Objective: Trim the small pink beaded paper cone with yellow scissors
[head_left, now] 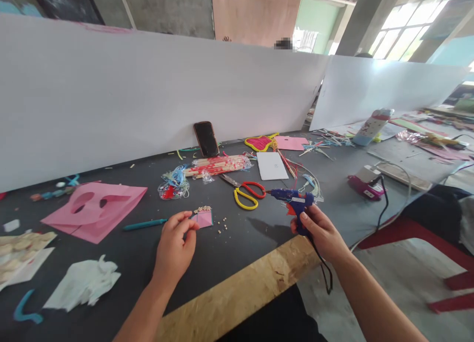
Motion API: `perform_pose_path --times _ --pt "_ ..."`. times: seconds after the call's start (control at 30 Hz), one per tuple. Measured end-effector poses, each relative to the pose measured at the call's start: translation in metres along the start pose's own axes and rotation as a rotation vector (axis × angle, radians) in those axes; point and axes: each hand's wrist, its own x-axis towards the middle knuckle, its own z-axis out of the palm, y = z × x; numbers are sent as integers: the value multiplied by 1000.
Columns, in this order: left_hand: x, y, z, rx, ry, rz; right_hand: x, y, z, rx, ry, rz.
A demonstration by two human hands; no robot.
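Holding a blue plastic glue gun (294, 198) by its grip, the right hand (321, 231) appears in the head view with its fingers wrapped round the handle, above the dark flat surface (237, 255). The left hand (177, 243) is curled, thumb and forefinger close together at the left edge of a small pink square card (204, 220); whether they pinch it or only rest against it, I cannot tell. Tiny pale beige beads (202, 209) crowd the card's far edge, and a few loose ones (222, 224) lie just to its right.

Several things could go wrong. If the nozzle is hot, bringing it over the card might burn the left fingertips, because they sit so near the beads. A nudge from either hand could scatter the beads, which look small and light. The slack black cord (328, 282) hangs past the surface's near edge — a snag there might jerk the gun off line.

The gun's long axis runs roughly left to right, nearly level, its nozzle pointing left towards the metal scissors with red and yellow loop handles (236, 185) — whether it touches them is unclear — and its rear end faces right.
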Motion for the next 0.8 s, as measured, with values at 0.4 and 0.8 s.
perform_pose_path --times 0.4,0.8 --pt "1 1 -1 -11 -8 -5 -2 3 8 47 -122 93" --pt "-8 34 -7 21 103 194 -7 22 45 -128 -327 -61"
